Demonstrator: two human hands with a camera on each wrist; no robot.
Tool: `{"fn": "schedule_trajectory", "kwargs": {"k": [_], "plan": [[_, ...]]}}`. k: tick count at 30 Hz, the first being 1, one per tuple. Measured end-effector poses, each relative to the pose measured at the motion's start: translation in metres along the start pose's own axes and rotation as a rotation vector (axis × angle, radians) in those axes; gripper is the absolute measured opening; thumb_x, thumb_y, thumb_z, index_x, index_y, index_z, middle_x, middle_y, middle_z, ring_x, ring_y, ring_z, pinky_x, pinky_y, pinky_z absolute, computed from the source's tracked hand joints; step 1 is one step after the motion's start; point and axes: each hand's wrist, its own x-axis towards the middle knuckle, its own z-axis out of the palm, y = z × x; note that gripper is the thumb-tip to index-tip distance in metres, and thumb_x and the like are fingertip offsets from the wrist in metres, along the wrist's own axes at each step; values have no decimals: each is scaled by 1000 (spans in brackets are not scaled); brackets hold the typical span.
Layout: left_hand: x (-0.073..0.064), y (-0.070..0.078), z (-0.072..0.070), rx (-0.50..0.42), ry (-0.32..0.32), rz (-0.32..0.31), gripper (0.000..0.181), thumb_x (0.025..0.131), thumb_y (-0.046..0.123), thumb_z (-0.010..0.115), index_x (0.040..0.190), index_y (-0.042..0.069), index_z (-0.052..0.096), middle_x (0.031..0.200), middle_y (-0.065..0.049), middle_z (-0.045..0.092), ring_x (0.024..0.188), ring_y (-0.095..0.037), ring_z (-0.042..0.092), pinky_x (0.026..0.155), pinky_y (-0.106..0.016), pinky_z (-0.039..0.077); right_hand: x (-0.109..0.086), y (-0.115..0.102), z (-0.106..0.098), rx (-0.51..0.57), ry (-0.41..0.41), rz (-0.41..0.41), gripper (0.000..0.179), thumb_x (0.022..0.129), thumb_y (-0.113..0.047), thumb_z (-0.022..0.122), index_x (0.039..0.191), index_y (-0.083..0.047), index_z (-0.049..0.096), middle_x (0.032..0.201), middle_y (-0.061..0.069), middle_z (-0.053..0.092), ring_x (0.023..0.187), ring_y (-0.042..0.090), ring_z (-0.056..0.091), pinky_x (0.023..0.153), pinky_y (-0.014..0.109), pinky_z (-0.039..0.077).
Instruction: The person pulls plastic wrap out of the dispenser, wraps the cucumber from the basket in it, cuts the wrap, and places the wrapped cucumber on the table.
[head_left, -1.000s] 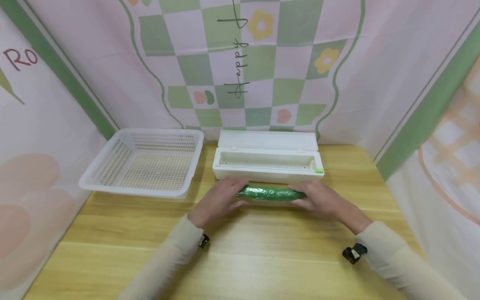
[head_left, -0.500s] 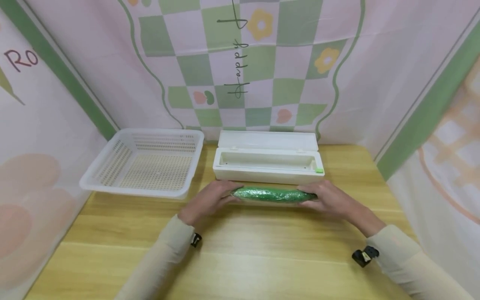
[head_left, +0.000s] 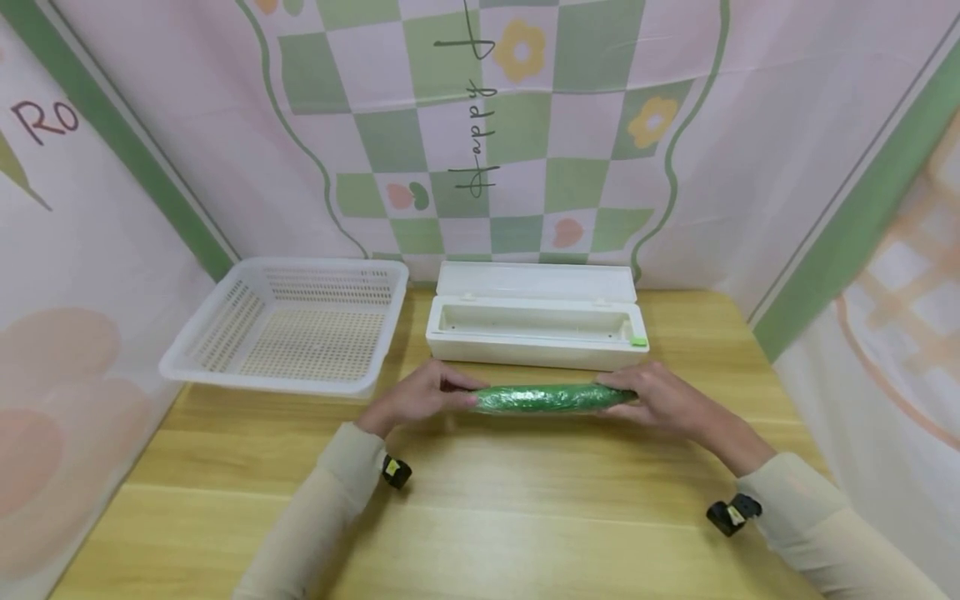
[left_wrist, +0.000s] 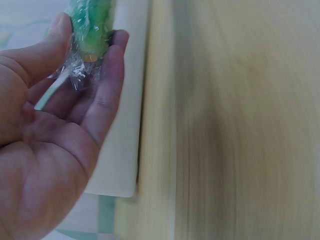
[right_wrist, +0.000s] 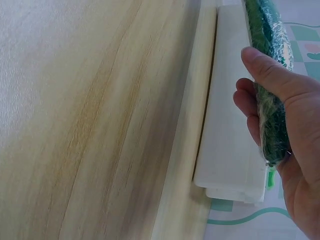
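Observation:
Between both hands a green cucumber (head_left: 536, 398) wrapped in clear plastic film lies crosswise, held just in front of a long white box. The left hand (head_left: 426, 392) pinches its left end between thumb and fingers; in the left wrist view, crumpled film (left_wrist: 79, 72) bunches at the cucumber's tip. Around the opposite end, the right hand (head_left: 658, 398) grips with thumb on one side and curled fingers on the other, the darker tip reaching into the palm in the right wrist view. Behind it stands the white box (head_left: 536, 352), its lid (head_left: 536, 282) raised and a small green tab (head_left: 638, 341) at its right.
A white perforated plastic basket (head_left: 273, 383) sits at the left rear of the wooden table (head_left: 480, 517). A patterned cloth backdrop (head_left: 517, 125) hangs directly behind the box and basket. Fabric walls also flank the table on both sides.
Both hands first spread apart along the cucumber toward its ends. Then the cucumber's left end lowers slightly toward the person, and the left hand turns a little at the wrist.

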Motion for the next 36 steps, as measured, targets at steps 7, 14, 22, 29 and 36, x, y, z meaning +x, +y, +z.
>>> {"fn": "schedule_trajectory", "kwargs": {"k": [7,14,22,29,36], "plan": [[-1,-5,-1,-221,2,-158,32,105,21,65,134,11,71,146,-7,67,133,-27,65,117,-45,51,0,0,3,28,3,-6,41,87,-16,87,125,-4,76,109,13,81,87,17,77,70,26,64],[-6,-1,2,-157,66,-97,50,114,43,43,153,13,54,158,-6,55,145,-30,54,124,-50,43,-7,7,3,84,-9,81,40,90,-22,85,127,-8,76,112,7,81,92,5,74,73,25,63],[-9,12,7,769,408,523,55,91,24,84,139,6,66,144,-10,67,136,-29,61,120,-47,49,-15,13,-5,125,16,120,41,88,-15,86,125,0,76,95,6,81,63,-7,50,51,19,48],[3,11,16,1052,539,792,51,81,18,92,126,3,74,126,-11,77,118,-24,73,109,-33,57,-15,11,-6,168,16,143,42,89,-16,85,126,1,75,92,5,80,60,-5,49,49,20,46],[4,10,16,855,543,729,44,88,8,84,129,0,72,128,-14,76,118,-26,74,107,-30,58,-12,8,-7,236,28,153,47,90,-17,85,128,6,72,91,7,80,53,-6,41,46,20,42]]}}
